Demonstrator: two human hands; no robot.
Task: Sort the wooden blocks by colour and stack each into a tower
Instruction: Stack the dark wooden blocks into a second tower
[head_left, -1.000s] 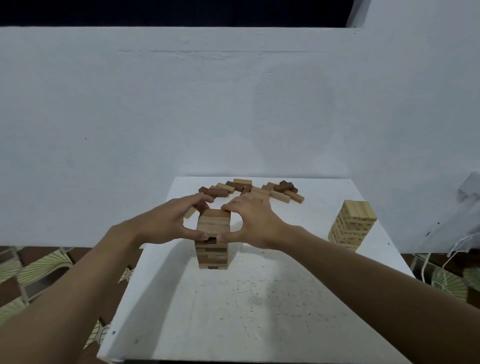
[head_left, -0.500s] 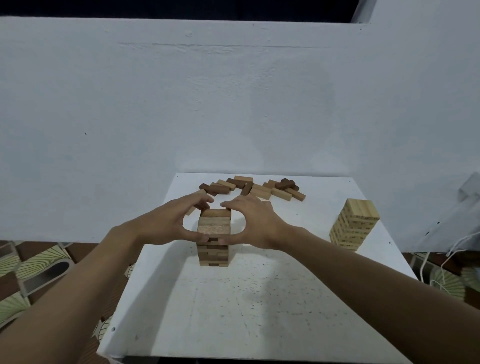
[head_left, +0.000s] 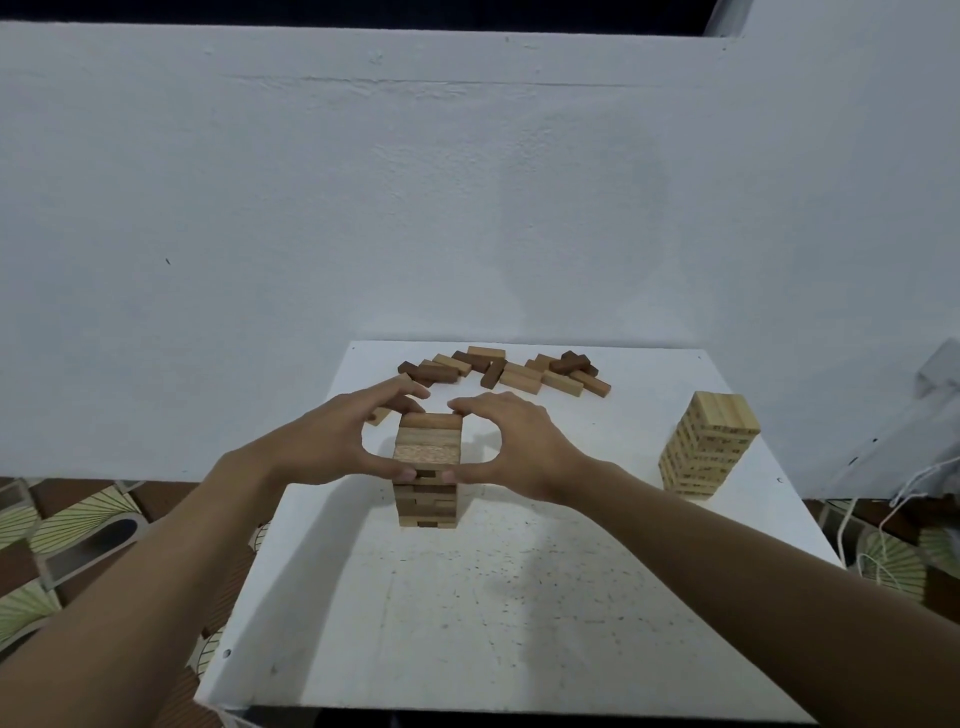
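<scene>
**Clerk:** Where did the stack in question stand?

**Inspector:** The middle tower (head_left: 427, 491) stood upright on the white table (head_left: 519, 623), somewhat left of centre and well apart from all four edges. Its layers showed tan and darker brown wood, and its sides were roughly flush.

**Clerk:** And the hands?

**Inspector:** Both were on its upper layers. The left hand (head_left: 332, 441) curled round the left side, with the fingers over the far top edge and the thumb pressed to the near face. The right hand (head_left: 511, 447) mirrored it on the right side. The two thumbs lay close together on the near face, below the top layers. I recorded both hands as gripping the tower.

**Clerk:** What room was there around it?

**Inspector:** A wide stretch of speckled surface lay between the tower's base and the near edge, and both forearms crossed above it. To the right, an open strip separated it from the pale tower (head_left: 706, 444), which stood upright near the right edge. Behind, the loose blocks (head_left: 506, 370), pale and dark mixed, lay scattered in a band along the far edge, some overlapping. One pale block (head_left: 379, 415) lay just behind the left hand, partly hidden.

**Clerk:** And beyond the table?

**Inspector:** The far edge met a white wall (head_left: 467, 208). Patterned floor (head_left: 62, 530) showed past the left edge, and a white cord (head_left: 844, 525) hung past the right edge.
</scene>
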